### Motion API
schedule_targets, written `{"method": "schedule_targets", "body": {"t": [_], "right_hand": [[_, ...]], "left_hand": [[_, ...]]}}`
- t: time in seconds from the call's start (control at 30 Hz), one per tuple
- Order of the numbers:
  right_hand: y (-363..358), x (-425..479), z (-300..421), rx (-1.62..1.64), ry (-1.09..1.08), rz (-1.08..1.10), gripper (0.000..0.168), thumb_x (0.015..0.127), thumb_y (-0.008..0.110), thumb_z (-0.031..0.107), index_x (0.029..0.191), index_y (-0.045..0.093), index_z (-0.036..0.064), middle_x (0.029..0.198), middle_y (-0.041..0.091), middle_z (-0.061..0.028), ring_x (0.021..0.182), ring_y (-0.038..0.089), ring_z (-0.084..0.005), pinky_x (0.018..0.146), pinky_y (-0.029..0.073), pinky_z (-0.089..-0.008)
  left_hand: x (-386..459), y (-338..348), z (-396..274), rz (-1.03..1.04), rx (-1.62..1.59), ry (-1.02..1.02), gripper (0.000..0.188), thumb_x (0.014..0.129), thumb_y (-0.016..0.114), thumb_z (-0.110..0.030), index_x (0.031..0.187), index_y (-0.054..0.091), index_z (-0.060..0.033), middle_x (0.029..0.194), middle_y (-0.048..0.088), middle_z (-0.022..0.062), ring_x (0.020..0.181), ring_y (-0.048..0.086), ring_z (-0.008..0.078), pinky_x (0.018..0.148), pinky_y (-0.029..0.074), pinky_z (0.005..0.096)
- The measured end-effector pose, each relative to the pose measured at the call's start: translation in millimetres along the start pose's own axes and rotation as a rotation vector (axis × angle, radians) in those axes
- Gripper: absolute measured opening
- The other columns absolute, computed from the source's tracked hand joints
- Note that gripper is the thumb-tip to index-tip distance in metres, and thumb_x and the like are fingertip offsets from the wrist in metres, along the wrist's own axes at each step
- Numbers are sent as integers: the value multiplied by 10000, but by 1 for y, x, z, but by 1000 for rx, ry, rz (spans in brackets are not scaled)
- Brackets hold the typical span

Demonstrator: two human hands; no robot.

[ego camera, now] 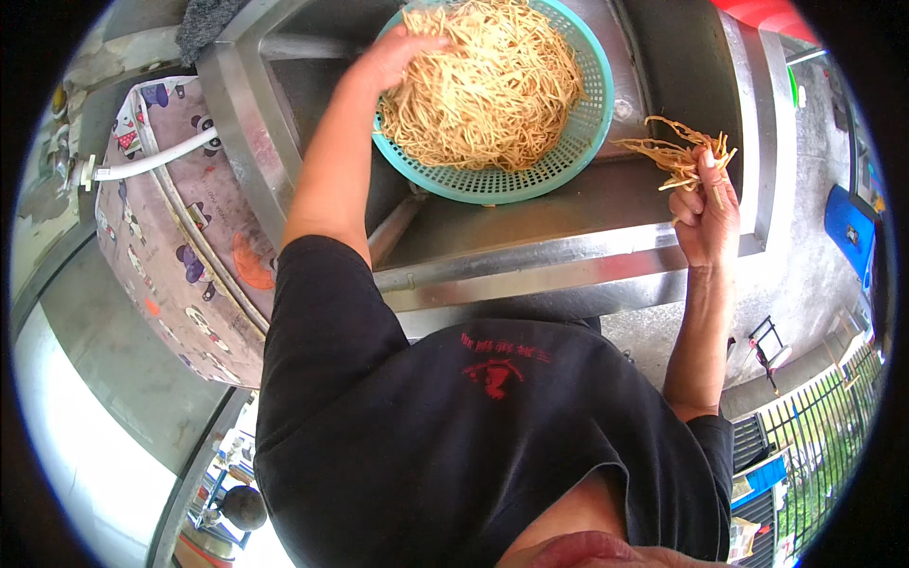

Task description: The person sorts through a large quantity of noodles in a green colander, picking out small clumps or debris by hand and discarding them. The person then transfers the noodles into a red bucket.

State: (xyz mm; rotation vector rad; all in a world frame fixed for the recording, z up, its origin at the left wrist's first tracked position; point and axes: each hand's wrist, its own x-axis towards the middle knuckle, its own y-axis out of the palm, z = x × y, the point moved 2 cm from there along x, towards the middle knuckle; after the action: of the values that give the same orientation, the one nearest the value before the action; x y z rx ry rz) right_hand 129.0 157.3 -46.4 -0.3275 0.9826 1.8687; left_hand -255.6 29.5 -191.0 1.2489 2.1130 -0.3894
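Note:
A turquoise plastic colander (497, 190) sits in a stainless steel sink (525, 238), heaped with long, thin, tan food strips (490, 92). My left hand (398, 58) lies on the left side of the heap. Its fingertips are partly lost among the strips, so I cannot tell whether they grip any. Right of the colander, my right hand (706, 202) is raised near the sink's right rim. It pinches a small bunch of strips (682, 160) between thumb and fingers, with the loose ends sticking out to the left and above.
The metal sink rim (497, 280) runs between my body and the colander. To the left stands a cloth-covered item (192, 234) with a cartoon print, crossed by a white hose (156, 157). A dark grey cloth (206, 28) hangs at the sink's far left corner. Something red (774, 15) shows top right.

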Motion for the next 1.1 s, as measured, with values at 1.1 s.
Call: {"method": "schedule_targets", "body": {"t": [1.1], "right_hand": [[13,-11,-2,31,0,21,142,886,533,191,915,548,53,641,434,45,445,238,-25,383,166,-179]], "left_hand": [[-76,31,-62,-253,726,690,182,752,649,-178,890,650,-59,821,641,57,745,588,180,682,456,270]]}}
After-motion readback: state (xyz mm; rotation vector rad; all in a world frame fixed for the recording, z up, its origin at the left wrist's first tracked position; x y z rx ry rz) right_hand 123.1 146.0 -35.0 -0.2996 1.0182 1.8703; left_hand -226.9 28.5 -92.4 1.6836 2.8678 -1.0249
